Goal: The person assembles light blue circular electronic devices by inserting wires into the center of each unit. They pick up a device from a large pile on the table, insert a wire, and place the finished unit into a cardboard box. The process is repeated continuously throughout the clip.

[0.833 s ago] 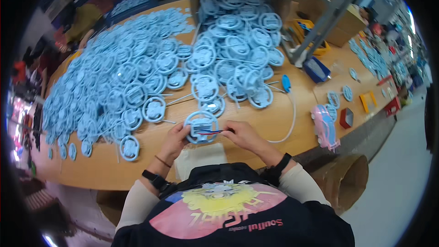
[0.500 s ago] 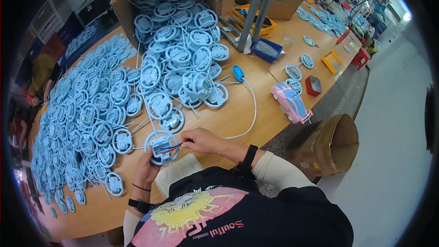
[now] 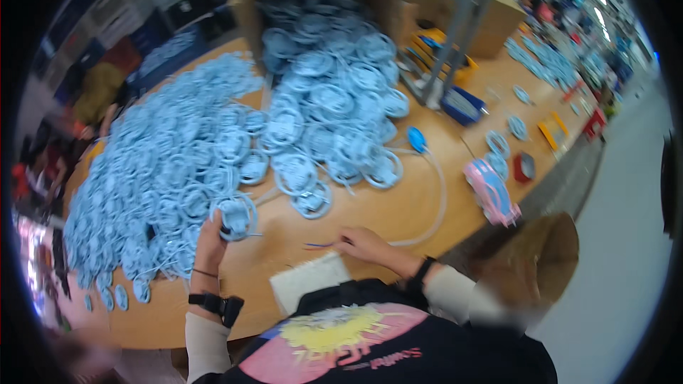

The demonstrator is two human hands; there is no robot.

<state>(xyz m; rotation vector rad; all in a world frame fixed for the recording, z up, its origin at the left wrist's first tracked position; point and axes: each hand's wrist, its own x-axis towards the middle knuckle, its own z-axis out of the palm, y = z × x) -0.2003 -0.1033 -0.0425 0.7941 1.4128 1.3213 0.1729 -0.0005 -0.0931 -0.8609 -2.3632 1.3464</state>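
My left hand [image 3: 210, 240] grips a light blue toy steering wheel [image 3: 238, 217] by its rim, at the right edge of a loose heap of similar wheels [image 3: 153, 171]. To the right, above the bare tabletop, my right hand [image 3: 363, 245] pinches a thin red and blue pair of leads [image 3: 319, 246] pointing left, apart from the wheel. A white cable [image 3: 442, 203] curves from beside that hand to a small blue plug-like piece [image 3: 417, 139] on the table. Motion blurs the picture, so small details of the wheel are lost.
A tipped cardboard box [image 3: 245, 18] spills more blue wheels onto the wooden table [image 3: 398, 206]. Right of it lie a pink toy car [image 3: 491, 192], a blue tray [image 3: 462, 105] and a red tray [image 3: 524, 167]. A white cloth [image 3: 311, 281] lies near me; a large carton [image 3: 530, 263] stands off the table's right edge.
My left hand has carried the wheel left to the heap's edge. The leads in my right hand have come away from the wheel and moved right. The view has shifted.
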